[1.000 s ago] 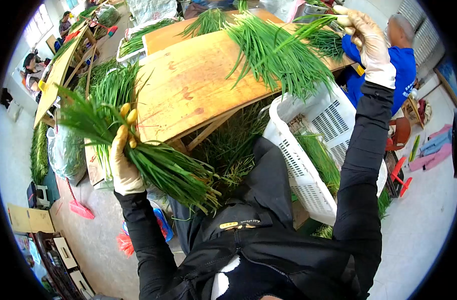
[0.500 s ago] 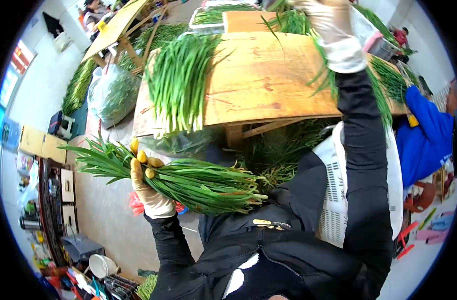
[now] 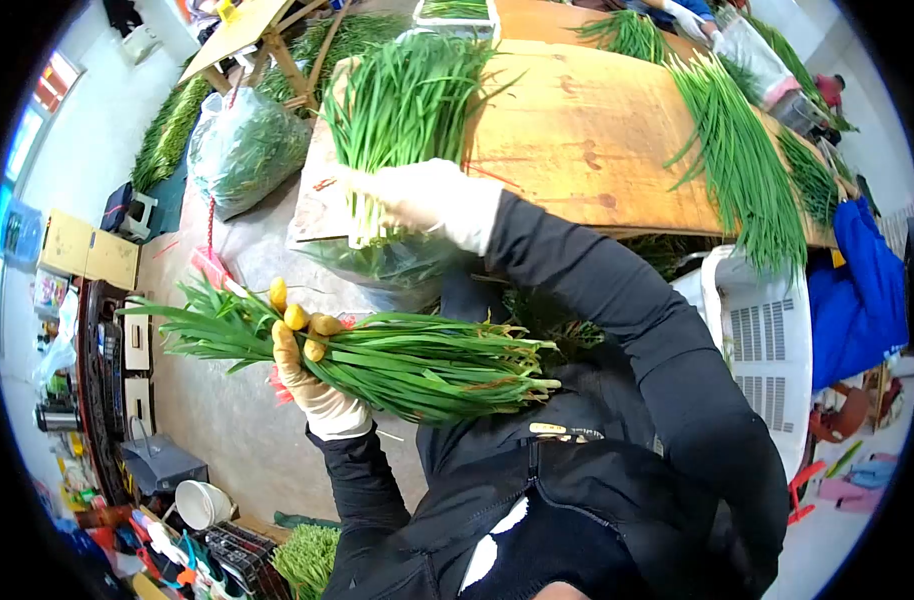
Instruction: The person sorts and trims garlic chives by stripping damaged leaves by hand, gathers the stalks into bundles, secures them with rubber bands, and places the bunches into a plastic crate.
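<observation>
A bundle of long green leafy stalks (image 3: 427,362) lies across my lap, with the gloved fingers of my left hand (image 3: 312,365) wrapped round it; the pale stalk ends point right. My right hand (image 3: 417,200), in a white glove and blurred, reaches across to the left end of the wooden table. It is at the lower part of a pile of green stalks (image 3: 407,95), near their white ends. Its fingertips are smeared by motion, so what they hold cannot be made out. Another pile of stalks (image 3: 742,160) hangs over the table's right front edge.
The wooden table (image 3: 567,130) stands in front of me. A white plastic crate (image 3: 767,350) is at my right, beside a person in blue (image 3: 857,300). A stuffed clear bag (image 3: 239,155) and a red dustpan (image 3: 212,268) are on the floor at the left.
My right hand has moved from the right pile across to the left pile. My left hand still holds the bundle, now lying level over my lap. The view has turned left.
</observation>
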A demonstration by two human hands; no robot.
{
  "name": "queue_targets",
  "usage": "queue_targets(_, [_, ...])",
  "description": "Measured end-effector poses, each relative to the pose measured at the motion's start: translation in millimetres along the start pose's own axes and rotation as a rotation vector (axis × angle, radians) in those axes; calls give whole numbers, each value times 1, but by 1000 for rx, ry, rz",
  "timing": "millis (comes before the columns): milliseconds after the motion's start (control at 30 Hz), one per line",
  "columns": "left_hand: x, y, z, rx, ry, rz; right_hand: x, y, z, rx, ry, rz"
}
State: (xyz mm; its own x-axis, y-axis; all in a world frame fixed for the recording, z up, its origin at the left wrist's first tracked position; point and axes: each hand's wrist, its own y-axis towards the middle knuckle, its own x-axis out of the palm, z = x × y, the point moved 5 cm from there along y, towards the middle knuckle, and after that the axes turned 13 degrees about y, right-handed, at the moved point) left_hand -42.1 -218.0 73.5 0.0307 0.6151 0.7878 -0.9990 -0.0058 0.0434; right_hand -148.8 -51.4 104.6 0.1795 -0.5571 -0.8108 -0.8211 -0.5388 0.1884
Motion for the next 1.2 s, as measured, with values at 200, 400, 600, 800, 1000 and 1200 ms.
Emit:
queue_targets(200, [-5,8,-2,6,-18,-19,-32,-84,104,-74,35,126])
queue_targets(400, [29,18,-15,-32,-60,-204,29,-154,76,-243,-224,194])
queue_targets(600, [75,31,-13,-95,-365,-505,66,-245,100,477,920,-163])
queue_targets(800, [109,43,-39,-221,-526,-905,30,-275,31,273,1433,-31])
queue_targets(1000, [123,42,-54,-145,-582,-1106,5,-328,47,448,1383,416])
queue_targets(1200, [161,24,-73,-147,-444,-1027,-44,-343,12,99,463,592])
